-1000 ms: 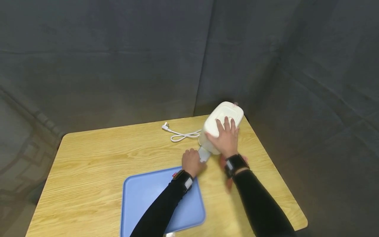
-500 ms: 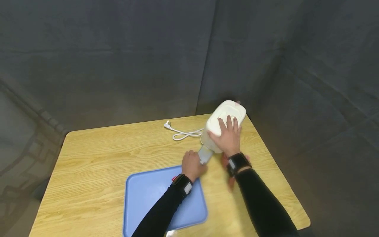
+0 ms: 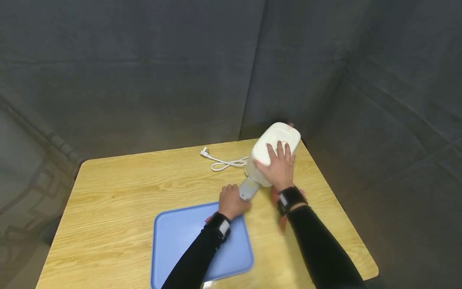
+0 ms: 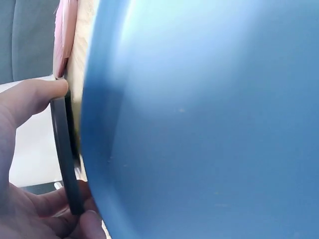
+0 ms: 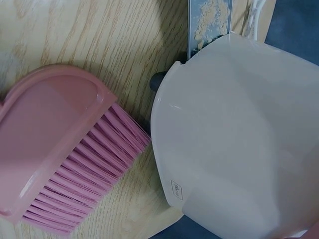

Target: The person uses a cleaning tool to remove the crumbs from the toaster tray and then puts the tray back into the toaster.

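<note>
A white toaster (image 3: 278, 134) stands at the table's far right. My right hand (image 3: 278, 168) rests on its top with fingers spread and straight. My left hand (image 3: 231, 202) pinches the outer end of a grey crumb tray (image 3: 249, 188), which sticks out from the toaster's near end. In the left wrist view, thumb and fingers hold the tray's dark front edge (image 4: 65, 149). Pale crumbs (image 5: 212, 22) lie on the tray in the right wrist view. A pink hand brush (image 5: 55, 144) lies beside the toaster, mostly covered by my right wrist in the head view.
A blue tray (image 3: 173, 228) lies under my left forearm near the front. The toaster's white cord (image 3: 227, 163) with its plug lies looped on the wooden table (image 3: 119, 200). Dark grey cloth (image 3: 162, 80) hangs behind and to the right of the table.
My left hand has moved slightly left and toward me, and more of the crumb tray shows outside the toaster. My right hand stays on the toaster's top. The head view has shifted slightly.
</note>
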A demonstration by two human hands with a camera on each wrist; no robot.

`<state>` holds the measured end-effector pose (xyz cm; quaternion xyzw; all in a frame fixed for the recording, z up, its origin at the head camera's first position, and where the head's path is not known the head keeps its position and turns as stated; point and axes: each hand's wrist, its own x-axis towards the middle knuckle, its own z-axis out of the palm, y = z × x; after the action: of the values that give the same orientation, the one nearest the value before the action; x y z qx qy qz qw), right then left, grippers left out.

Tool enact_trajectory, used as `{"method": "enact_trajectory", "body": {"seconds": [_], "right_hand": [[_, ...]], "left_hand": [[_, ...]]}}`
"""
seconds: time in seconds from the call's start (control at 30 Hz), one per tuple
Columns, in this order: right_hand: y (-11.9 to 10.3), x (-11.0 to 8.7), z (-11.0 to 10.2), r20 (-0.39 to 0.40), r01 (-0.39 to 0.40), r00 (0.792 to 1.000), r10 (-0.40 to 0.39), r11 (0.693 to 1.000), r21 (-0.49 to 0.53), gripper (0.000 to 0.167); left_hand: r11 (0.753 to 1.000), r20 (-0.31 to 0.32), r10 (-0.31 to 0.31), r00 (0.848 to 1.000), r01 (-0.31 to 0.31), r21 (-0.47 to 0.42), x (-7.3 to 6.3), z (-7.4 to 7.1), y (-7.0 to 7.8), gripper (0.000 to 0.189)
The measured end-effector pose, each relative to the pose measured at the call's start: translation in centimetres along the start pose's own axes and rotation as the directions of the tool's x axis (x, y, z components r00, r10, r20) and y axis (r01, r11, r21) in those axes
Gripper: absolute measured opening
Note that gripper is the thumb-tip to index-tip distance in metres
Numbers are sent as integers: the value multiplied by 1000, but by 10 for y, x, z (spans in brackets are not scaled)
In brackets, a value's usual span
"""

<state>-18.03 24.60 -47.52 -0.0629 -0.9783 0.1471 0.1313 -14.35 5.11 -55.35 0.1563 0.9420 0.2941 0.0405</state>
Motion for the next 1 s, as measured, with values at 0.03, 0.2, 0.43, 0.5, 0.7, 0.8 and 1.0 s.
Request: {"method": "enact_trajectory", "body": {"seconds": [0.03,0.2,0.43,0.5,0.7,0.8,1.0], "right_hand": [[0,0,0,0,-1,1000,1,1000,0,87],[-1,0,2,-17,4,1000,-4,1000,-1,87],[-2,0,4,-15,4,1000,-4,1000,-2,88],[-2,0,4,-17,5,1000,-5,1000,-2,88],[0,2,4,-47,18,999,-19,1000,-15,88],[1,3,4,-55,24,998,-25,1000,-17,88],[2,3,3,-51,27,998,-28,999,-19,87]], "left_hand": [[1000,8,-4,1000,4,-6,0,0,-1,49],[1000,27,-9,1000,10,-27,0,-2,-5,46],[1000,64,-4,998,4,-3,3,-6,-10,45],[1000,66,6,998,-7,12,3,-7,-12,43],[999,65,33,997,-33,9,1,-10,-16,36],[998,60,46,997,-44,-35,0,-9,-18,32],[991,37,63,997,-58,-121,-4,-8,-23,30]]}}
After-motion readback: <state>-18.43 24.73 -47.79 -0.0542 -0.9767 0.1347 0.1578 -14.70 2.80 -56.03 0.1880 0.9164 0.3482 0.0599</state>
